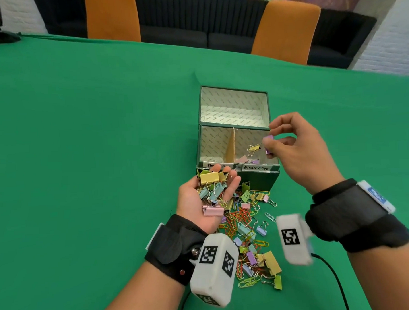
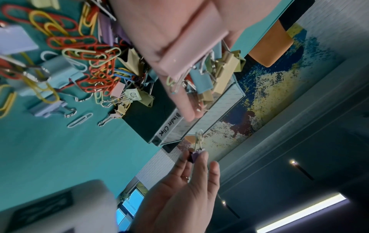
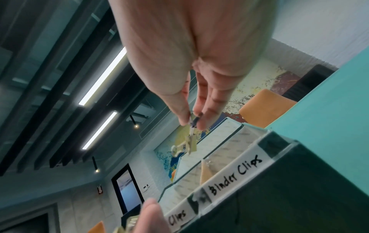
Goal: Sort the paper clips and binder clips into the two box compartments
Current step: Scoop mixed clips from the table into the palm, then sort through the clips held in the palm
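The right hand (image 1: 298, 147), raised over the dark green cardboard box's (image 1: 257, 178) "Binder Clips" compartment, pinches a small purple binder clip (image 1: 269, 144) from which a yellow one (image 1: 254, 149) dangles. The left hand (image 1: 207, 201) lies palm-up, fingers loosely cupped beneath a heap of pastel binder clips (image 1: 211, 187), above the mixed pile (image 1: 250, 234) on the green surface (image 1: 83, 159).

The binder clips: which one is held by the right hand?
The purple binder clip, pinched by the right hand over the box; a yellow clip dangles from it.
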Motion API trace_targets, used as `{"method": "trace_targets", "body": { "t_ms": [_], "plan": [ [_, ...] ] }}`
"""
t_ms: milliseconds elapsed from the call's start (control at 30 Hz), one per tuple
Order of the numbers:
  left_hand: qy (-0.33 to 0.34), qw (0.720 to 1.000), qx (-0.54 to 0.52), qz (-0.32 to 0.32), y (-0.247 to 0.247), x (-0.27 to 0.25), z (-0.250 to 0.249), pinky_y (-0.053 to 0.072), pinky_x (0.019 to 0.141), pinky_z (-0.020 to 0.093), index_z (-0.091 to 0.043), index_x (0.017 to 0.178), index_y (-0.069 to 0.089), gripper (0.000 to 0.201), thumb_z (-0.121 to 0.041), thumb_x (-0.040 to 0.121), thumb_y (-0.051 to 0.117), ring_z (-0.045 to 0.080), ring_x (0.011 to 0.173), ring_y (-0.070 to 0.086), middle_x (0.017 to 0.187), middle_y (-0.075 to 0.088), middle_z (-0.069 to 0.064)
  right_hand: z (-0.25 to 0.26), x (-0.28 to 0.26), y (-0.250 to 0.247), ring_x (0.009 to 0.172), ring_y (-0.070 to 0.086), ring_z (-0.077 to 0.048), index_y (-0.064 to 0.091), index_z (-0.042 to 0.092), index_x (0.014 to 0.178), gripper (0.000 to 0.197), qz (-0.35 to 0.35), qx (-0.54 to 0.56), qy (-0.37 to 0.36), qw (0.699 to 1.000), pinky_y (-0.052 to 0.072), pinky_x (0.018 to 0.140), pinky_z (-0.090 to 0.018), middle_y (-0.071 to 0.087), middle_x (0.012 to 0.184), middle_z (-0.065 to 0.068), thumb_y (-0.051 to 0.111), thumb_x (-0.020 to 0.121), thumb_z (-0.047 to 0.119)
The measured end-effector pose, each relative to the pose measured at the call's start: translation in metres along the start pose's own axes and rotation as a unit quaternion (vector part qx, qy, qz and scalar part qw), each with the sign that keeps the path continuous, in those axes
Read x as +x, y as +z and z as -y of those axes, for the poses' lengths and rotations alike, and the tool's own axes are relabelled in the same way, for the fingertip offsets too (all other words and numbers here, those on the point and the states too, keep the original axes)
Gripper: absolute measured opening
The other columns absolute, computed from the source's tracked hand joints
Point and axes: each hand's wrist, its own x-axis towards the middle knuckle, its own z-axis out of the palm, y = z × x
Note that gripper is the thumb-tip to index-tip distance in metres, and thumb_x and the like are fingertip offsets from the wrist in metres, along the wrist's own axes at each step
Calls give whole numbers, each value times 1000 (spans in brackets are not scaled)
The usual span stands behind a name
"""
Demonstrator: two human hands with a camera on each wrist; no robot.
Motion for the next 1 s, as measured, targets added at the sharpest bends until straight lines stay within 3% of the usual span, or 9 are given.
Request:
{"method": "trace_targets", "body": {
  "t_ms": [133,200,267,333,400,533,800,900,1000],
  "plan": [
    [0,1000,1,3,1,-1,0,55,73,54,4,91,65,38,-18,97,35,35,72,70,84,68,23,-4,13,5,66,69,-17,53,28,86,24,-29,-63,2,998,59,66,-36,61,93,1,69,86,10],
    [2,1000,3,4,1,-1,-1,55,74,54,4,91,65,37,-18,97,35,35,72,70,84,68,22,-7,18,9,69,69,-15,57,25,87,18,-26,-93,0,995,57,62,-28,63,94,1,70,85,13],
    [3,1000,4,5,0,-1,-1,55,74,54,4,91,64,37,-17,97,35,34,71,70,84,68,22,-10,18,13,78,65,-12,62,23,89,10,30,-165,7,986,48,59,-17,64,91,6,70,86,19],
    [5,1000,6,4,1,-1,-1,55,74,54,4,90,65,37,-18,98,35,35,71,70,84,68,23,-10,15,18,86,62,-11,64,26,87,3,74,-210,11,975,44,65,-19,64,88,11,67,88,24],
    [5,1000,7,3,1,-1,-1,55,74,54,4,89,65,37,-18,97,36,35,72,70,84,68,23,-5,12,19,88,61,-9,65,27,86,4,65,-203,1,977,43,67,-20,64,87,13,64,90,25],
    [9,1000,3,4,0,1,-2,55,75,54,5,88,65,37,-18,98,36,35,72,70,84,68,23,14,5,20,86,60,1,65,28,90,5,70,-155,-37,985,41,66,-10,66,88,15,63,92,25],
    [17,1000,9,5,-2,2,-4,55,77,53,3,86,63,35,-16,96,36,34,72,69,83,67,22,57,-4,15,82,62,-2,68,27,92,4,87,-89,-103,987,49,74,-17,67,87,14,65,90,25],
    [29,999,27,-4,0,1,-2,55,78,52,3,83,64,37,-16,96,35,33,71,69,80,68,21,56,-11,22,78,62,4,70,29,94,6,150,-140,-94,974,47,69,-11,67,85,17,65,90,28],
    [50,995,74,-43,0,1,1,58,66,43,0,79,65,39,-16,97,34,28,62,70,72,70,17,43,-20,33,67,60,10,73,30,97,11,238,-228,-61,942,37,60,-3,67,77,19,69,87,33]
  ]
}}
